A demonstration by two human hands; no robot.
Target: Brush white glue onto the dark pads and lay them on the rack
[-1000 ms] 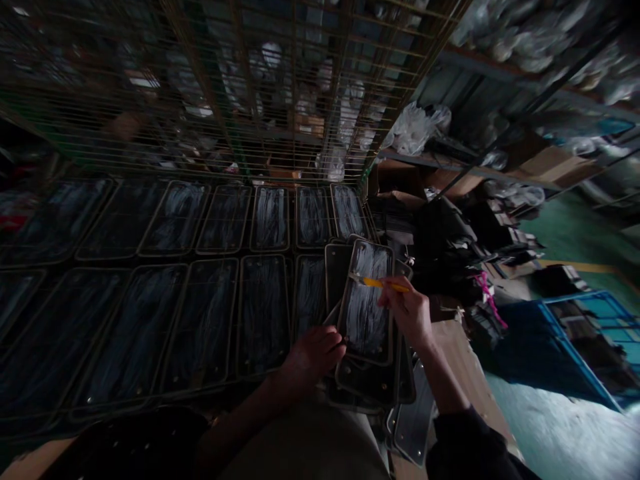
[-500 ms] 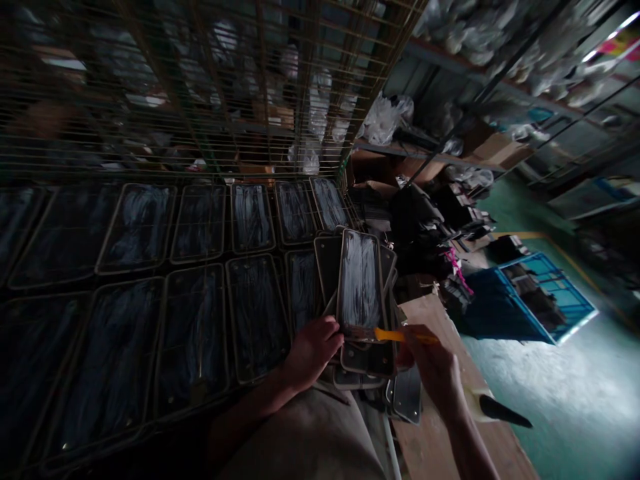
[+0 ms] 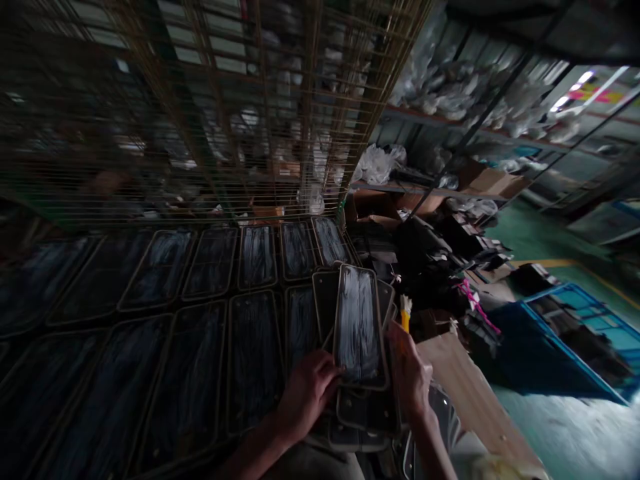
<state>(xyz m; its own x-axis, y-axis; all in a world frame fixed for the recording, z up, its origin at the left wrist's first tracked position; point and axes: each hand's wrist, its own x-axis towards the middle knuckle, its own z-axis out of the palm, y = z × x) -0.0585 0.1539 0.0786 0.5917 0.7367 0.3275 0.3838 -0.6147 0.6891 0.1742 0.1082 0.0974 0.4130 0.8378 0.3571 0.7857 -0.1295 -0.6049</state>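
Note:
A dark rectangular panel [image 3: 357, 327] with pale rims and rounded corners lies on top of a stack of similar panels [image 3: 367, 410]. Whitish streaks of a smeared coating cover most of its face. My left hand [image 3: 310, 390] pinches the panel's lower left edge between thumb and fingers. On the panel's right side, my right hand [image 3: 413, 373] is closed around a yellow-handled brush [image 3: 405, 321], its pale bristles pointing up, off the coated face. The right fingertips are close to the panel's right edge; whether they touch it I cannot tell.
Rows of streaked panels [image 3: 255, 347] lie on the left, before a tall wire rack [image 3: 280, 133]. A wooden board [image 3: 465, 373] is to my right. Beyond it stand a blue crate [image 3: 545, 353] and piles of dark pieces [image 3: 425, 233]. Shelves with plastic bags [image 3: 450, 93] run behind.
The brush has left the panel's lower end and turned from lying sideways to bristles-up at its right. My right hand has moved closer to the panel's right edge. My view has tilted up.

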